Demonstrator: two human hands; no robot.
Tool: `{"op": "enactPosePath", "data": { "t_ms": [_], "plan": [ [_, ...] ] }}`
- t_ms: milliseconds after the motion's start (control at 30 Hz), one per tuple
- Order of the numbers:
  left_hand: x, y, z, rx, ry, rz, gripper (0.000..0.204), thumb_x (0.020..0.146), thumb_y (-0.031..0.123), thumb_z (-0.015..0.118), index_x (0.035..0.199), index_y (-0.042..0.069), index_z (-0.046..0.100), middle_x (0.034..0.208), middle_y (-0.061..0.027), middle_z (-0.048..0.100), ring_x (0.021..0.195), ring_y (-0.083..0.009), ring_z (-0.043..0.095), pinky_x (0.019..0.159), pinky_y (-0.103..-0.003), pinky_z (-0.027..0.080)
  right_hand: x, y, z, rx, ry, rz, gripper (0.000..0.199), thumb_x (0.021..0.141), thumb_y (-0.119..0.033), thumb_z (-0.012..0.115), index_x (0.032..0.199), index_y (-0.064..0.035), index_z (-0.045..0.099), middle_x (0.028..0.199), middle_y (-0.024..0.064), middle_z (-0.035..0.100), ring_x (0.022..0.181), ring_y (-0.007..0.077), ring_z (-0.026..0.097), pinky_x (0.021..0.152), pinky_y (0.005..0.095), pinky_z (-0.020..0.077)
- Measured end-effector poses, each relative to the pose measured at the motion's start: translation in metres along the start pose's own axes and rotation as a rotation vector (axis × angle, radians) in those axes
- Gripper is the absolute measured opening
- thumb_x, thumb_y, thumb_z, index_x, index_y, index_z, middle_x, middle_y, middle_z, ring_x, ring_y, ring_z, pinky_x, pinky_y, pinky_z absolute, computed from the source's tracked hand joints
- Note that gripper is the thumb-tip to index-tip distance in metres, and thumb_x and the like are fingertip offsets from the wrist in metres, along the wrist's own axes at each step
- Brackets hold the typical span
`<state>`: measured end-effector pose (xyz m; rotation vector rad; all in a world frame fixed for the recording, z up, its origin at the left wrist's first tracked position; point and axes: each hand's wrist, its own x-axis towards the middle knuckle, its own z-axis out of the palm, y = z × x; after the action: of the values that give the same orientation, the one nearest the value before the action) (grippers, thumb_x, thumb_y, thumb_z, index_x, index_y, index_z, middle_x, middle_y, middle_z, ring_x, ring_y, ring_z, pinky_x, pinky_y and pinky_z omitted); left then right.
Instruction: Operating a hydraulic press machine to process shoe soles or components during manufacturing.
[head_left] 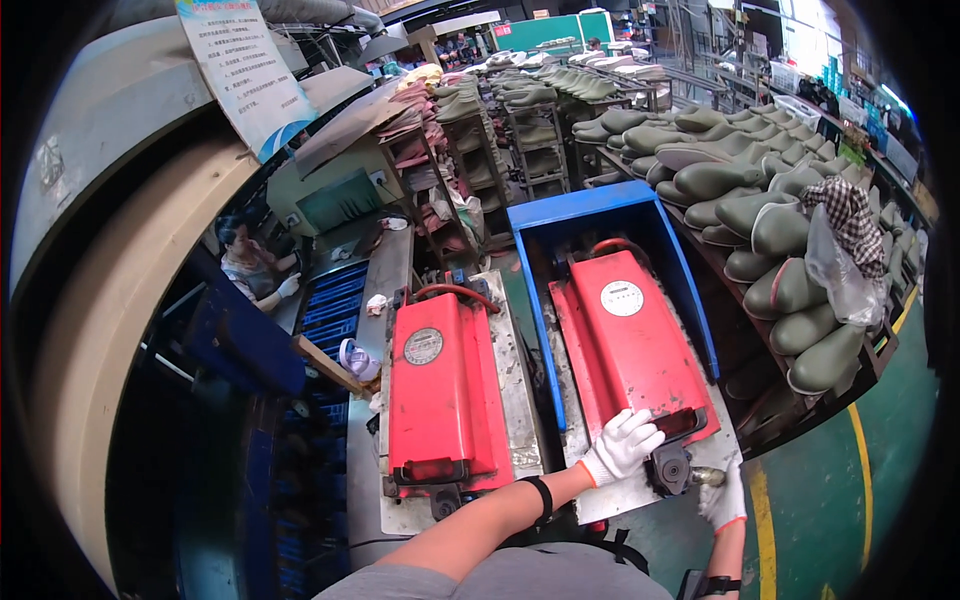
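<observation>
My left hand (622, 447), in a white knit glove, lies at the front end of the right red machine cover (635, 335), its fingers stretched out beside a black handle frame (680, 425). Just below that handle sits a dark round fitting (670, 467). A short olive-brown rounded piece (708, 477) juts out from its right side. My right hand (726, 500), gloved in white too, is closed at the outer end of this piece; its fingers are partly hidden. Both red covers rest on pale metal plates.
The left red machine cover (440, 380) stands alongside. A blue metal hood (580, 207) surrounds the right one's back. Racks of olive-green boots (750, 205) fill the right side, with a clear plastic bag (845, 270). Another person (255, 265) sits at the far left.
</observation>
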<state>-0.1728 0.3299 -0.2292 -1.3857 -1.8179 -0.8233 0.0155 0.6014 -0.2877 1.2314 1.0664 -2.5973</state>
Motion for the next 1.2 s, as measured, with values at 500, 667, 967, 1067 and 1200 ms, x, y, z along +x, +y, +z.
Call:
{"op": "enactPosePath", "data": {
  "t_ms": [500, 667, 967, 1067, 1200],
  "plan": [
    [-0.006, 0.021, -0.189, -0.158, -0.333, -0.62, 0.043, 0.082, 0.011, 0.07, 0.125, 0.007, 0.068, 0.118, -0.0174, 0.07, 0.11, -0.036, 0.066, 0.099, -0.046, 0.052, -0.046, 0.096, 0.086, -0.898, -0.328, 0.251, 0.033, 0.106, -0.037, 0.053, 0.108, -0.0058, 0.066, 0.089, 0.0108, 0.074, 0.071, 0.0219, 0.071, 0.061, 0.0357, 0.0588],
    [-0.063, 0.023, -0.284, 0.179, -0.175, -0.789, 0.028, 0.088, 0.018, 0.072, 0.114, 0.008, 0.073, 0.102, -0.0146, 0.073, 0.098, -0.0344, 0.069, 0.09, -0.043, 0.056, -0.052, 0.115, 0.186, -1.403, -0.761, 0.287, 0.051, 0.103, -0.049, 0.058, 0.13, -0.0063, 0.063, 0.102, 0.0065, 0.072, 0.085, 0.014, 0.066, 0.074, 0.0297, 0.0553],
    [-0.103, 0.013, -0.318, 0.27, -0.827, -1.159, 0.041, 0.09, 0.049, 0.067, 0.101, 0.01, 0.073, 0.095, -0.0154, 0.075, 0.093, -0.0352, 0.072, 0.078, -0.048, 0.055, -0.057, 0.192, 0.298, -1.809, -1.247, 0.168, 0.063, 0.099, -0.064, 0.055, 0.121, -0.0053, 0.064, 0.088, 0.0071, 0.066, 0.07, 0.0189, 0.063, 0.068, 0.0363, 0.0542],
    [-0.101, -0.011, -0.311, 0.21, -1.026, -1.211, 0.052, 0.085, 0.057, 0.067, 0.105, 0.009, 0.075, 0.1, -0.0185, 0.075, 0.097, -0.0369, 0.073, 0.085, -0.047, 0.056, -0.066, 0.203, 0.32, -1.845, -1.218, 0.245, 0.064, 0.097, -0.065, 0.057, 0.111, -0.0033, 0.059, 0.084, 0.0071, 0.063, 0.056, 0.0201, 0.058, 0.057, 0.0382, 0.051],
    [-0.102, -0.031, -0.307, -0.086, -1.159, -1.403, 0.058, 0.084, 0.056, 0.069, 0.107, 0.004, 0.075, 0.101, -0.0214, 0.075, 0.097, -0.0368, 0.074, 0.087, -0.045, 0.056, -0.069, 0.216, 0.339, -2.111, -1.256, 0.178, 0.073, 0.098, -0.069, 0.052, 0.133, -0.0046, 0.056, 0.092, 0.0114, 0.071, 0.071, 0.0252, 0.069, 0.069, 0.04, 0.0557]
  ]
}}
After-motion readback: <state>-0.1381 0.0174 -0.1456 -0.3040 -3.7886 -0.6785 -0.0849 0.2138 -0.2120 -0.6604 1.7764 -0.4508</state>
